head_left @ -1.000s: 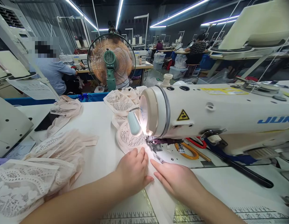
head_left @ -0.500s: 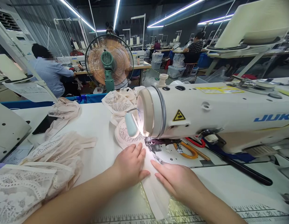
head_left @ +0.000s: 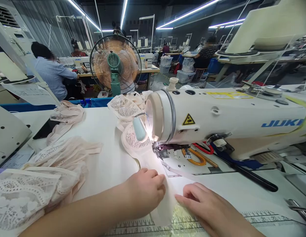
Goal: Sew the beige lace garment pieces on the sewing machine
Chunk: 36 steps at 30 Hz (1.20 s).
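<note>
A pale pink lace bra [head_left: 136,136] lies under the head of the white sewing machine [head_left: 207,112], its plain band running toward me from the lit presser foot [head_left: 156,151]. My left hand [head_left: 146,191] rests on that band with fingers curled closed on the fabric. To the right, my right hand [head_left: 207,205] has bent fingers, and its thumb tip is at the band's right edge. A narrow pale tape [head_left: 179,170] stretches from the foot to the right hand's curled fingers, which hide its end.
Lace bra pieces [head_left: 66,164] are heaped on the left, near a dark phone-like object [head_left: 46,128]. Orange-handled scissors [head_left: 197,158] lie beneath the machine arm. A printed ruler [head_left: 261,215] runs along the front. Beyond the table stand a fan [head_left: 115,65] and a seated co-worker [head_left: 52,75].
Both hands have moved back toward me, away from the presser foot. The left fingers have gone from flat to curled. The right hand has shifted right, and the narrow tape now stretches out toward it.
</note>
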### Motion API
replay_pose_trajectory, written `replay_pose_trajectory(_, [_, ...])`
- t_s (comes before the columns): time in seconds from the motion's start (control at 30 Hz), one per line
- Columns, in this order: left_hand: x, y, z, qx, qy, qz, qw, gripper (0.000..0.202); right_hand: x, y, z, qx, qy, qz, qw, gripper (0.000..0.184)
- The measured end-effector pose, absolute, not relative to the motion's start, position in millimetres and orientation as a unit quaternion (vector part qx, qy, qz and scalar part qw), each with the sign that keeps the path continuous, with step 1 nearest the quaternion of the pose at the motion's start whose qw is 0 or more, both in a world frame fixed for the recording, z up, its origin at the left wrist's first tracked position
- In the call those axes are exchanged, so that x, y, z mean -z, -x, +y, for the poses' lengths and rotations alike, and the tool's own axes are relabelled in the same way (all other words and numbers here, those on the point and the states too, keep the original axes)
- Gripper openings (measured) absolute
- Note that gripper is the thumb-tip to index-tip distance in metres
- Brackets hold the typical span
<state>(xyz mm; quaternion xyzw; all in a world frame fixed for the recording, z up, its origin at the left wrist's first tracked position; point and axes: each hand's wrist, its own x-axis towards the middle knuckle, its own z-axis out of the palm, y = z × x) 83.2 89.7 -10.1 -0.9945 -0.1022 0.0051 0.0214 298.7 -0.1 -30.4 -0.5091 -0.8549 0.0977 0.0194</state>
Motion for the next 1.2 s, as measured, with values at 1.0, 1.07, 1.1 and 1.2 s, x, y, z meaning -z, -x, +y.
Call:
replay_pose_trajectory(1.0, [18, -79, 130, 0.122, 0.990, -0.056, -0.045, 0.024, 27, -272, 47, -0.006, 0.549, -0.836, -0.010, 0.042])
replay_pose_trajectory(1.07, [19, -80, 130, 0.126, 0.989, -0.058, -0.043, 0.024, 25, -269, 49, -0.019, 0.559, -0.829, -0.030, 0.046])
replay_pose_trajectory(1.1, [19, -80, 130, 0.127, 0.989, -0.060, -0.039, 0.026, 23, -268, 50, -0.028, 0.564, -0.824, -0.039, 0.048])
replay_pose_trajectory(1.2, [22, -81, 131, 0.124, 0.990, -0.068, -0.022, 0.027, 19, -264, 52, -0.047, 0.578, -0.813, -0.060, 0.056])
